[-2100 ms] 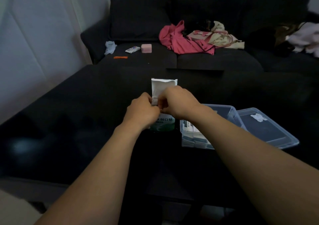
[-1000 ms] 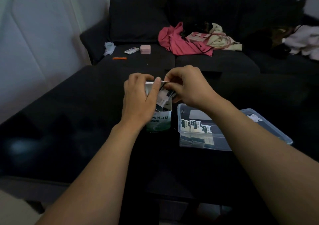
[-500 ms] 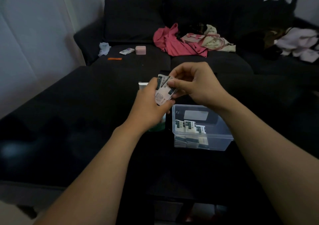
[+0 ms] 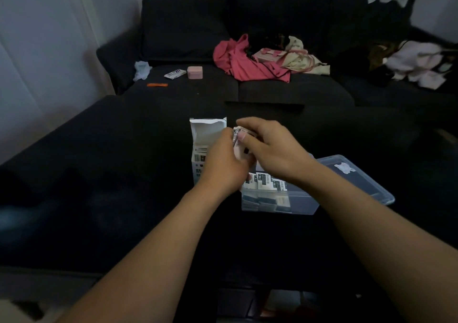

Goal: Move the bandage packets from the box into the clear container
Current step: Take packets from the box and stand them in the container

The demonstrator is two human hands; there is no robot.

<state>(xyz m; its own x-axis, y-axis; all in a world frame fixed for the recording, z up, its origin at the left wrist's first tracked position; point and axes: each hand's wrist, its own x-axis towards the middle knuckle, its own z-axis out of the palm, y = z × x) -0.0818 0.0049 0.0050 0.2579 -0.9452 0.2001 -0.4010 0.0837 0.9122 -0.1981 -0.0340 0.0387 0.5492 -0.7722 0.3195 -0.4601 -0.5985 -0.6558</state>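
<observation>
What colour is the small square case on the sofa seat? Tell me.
Pale pink case, clearest in the head view.

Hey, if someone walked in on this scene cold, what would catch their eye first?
Two hands, the left hand and right hand, meet mid-frame, pinching a bunch of bandage packets above the clear container. The open white box stands just left. Behind, a pink garment brightens the dark sofa.

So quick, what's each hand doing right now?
Left hand: holds the bandage packets.
Right hand: pinches the same packets.

Dim room: dark sofa (image 4: 188, 30) against pale wall (image 4: 37, 37).
</observation>
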